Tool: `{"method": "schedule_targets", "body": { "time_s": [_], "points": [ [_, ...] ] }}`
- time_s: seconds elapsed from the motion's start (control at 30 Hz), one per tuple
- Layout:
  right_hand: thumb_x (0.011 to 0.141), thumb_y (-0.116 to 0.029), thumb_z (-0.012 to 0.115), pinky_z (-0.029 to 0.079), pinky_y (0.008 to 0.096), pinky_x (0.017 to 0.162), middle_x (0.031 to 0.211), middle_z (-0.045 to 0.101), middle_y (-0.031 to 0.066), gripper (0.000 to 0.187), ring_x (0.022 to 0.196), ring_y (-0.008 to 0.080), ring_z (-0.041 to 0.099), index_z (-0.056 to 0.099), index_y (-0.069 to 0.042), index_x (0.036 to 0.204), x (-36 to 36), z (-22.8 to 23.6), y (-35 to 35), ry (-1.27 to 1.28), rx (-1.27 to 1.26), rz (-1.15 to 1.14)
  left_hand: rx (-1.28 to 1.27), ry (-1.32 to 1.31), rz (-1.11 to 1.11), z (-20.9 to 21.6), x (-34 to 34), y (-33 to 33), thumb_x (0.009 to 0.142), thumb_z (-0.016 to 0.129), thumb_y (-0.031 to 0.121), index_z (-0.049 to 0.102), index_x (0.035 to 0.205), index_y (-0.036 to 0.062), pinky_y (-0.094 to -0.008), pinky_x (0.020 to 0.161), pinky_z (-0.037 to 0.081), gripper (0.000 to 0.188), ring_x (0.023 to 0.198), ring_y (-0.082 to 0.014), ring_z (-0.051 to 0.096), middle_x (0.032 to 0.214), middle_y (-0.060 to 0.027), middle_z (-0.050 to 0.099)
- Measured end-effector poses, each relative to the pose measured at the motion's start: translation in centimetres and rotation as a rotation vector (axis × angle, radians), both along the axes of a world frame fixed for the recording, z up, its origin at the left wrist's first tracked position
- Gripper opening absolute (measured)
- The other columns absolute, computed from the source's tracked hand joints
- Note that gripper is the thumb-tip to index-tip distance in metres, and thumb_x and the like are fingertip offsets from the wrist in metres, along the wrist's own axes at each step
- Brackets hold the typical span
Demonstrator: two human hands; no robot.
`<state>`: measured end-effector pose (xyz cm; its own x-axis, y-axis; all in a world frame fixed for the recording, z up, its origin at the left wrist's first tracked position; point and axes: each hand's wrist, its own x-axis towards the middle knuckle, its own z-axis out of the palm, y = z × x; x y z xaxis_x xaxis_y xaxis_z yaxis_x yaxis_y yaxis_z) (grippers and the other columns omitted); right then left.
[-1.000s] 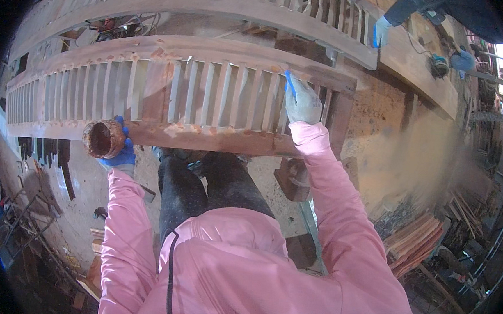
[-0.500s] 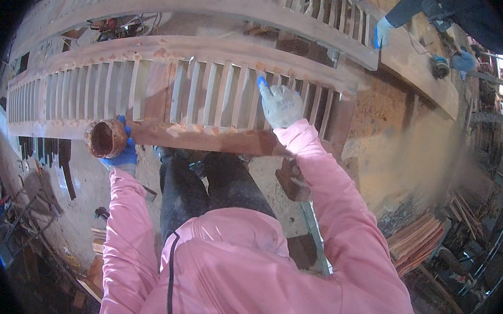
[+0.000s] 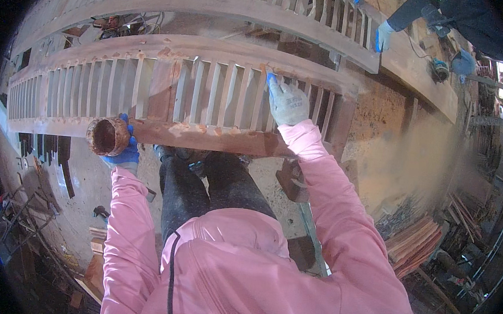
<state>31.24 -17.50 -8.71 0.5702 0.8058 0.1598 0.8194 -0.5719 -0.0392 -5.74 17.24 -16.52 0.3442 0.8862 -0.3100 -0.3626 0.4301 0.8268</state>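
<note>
A slatted wooden frame (image 3: pixel 218 138) lies across in front of me, with reddish-brown filler smeared on its rails and at the slat ends. My left hand (image 3: pixel 124 155), in a blue and grey glove, grips a round brown-crusted cup (image 3: pixel 108 137) at the frame's near edge. The cup is tipped so its dark inside shows. My right hand (image 3: pixel 289 103), gloved alike, reaches over the slats. Its blue fingertips are drawn together against the slat tops by the far rail. The undersides of those fingers are hidden, so anything small in them does not show.
Beyond lies a second slatted frame (image 3: pixel 215 6). At the upper right, another person's gloved hand (image 3: pixel 383 35) rests by a wooden board (image 3: pixel 426 81), near a power tool (image 3: pixel 439 70). Stacked wood strips (image 3: pixel 413 245) lie at lower right. Dark metal pieces (image 3: pixel 25 217) clutter the left.
My right hand has shifted slightly to the right along the far rail, and its fingertips have come closer together. My left hand and the cup stay almost where they were.
</note>
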Motion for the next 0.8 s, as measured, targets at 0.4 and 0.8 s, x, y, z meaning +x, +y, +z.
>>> {"method": "schedule_targets", "body": {
  "time_s": [0.4, 0.8],
  "points": [
    [0.095, -0.022, 0.063, 0.056, 0.0484, 0.070, 0.091, 0.073, 0.0120, 0.044, 0.081, 0.0332, 0.070, 0.063, -0.017, 0.138, 0.6, 2.2, 1.1, 0.102, 0.164, -0.112, -0.064, -0.135, 0.012, -0.2, -0.9, 0.6, 0.105, 0.044, 0.049, 0.036, 0.150, 0.0039, -0.0531, 0.102, 0.056, 0.064, 0.126, -0.0408, 0.055, 0.145, -0.0265, 0.047],
    [0.095, -0.022, 0.064, 0.056, 0.0472, 0.069, 0.093, 0.072, 0.0065, 0.043, 0.078, 0.0310, 0.070, 0.063, -0.021, 0.137, 1.0, 2.9, 0.1, 0.148, 0.171, -0.046, -0.053, -0.202, -0.063, -1.1, -1.6, 0.6, 0.105, 0.047, 0.048, 0.044, 0.142, 0.0072, -0.0477, 0.094, 0.060, 0.055, 0.114, -0.0334, 0.064, 0.131, -0.0189, 0.058]
  ]
}}
